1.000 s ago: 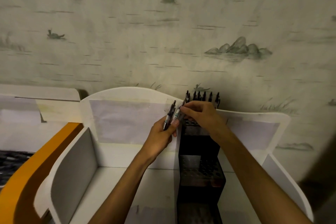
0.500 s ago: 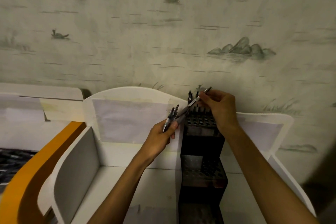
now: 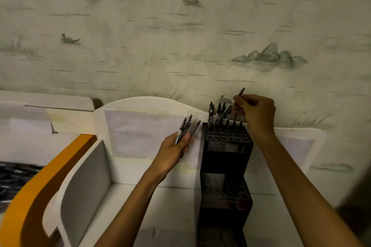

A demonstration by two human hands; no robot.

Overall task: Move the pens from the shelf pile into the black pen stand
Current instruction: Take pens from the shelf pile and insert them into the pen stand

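Now right hand pinches single pen, tilted tip-down over top tier of black pen stand for insertion; left hand beside stand grips spare pens as ready supply.

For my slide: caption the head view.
Right hand lowers a dark pen toward the tiered black pen stand; left hand holds spare pens.
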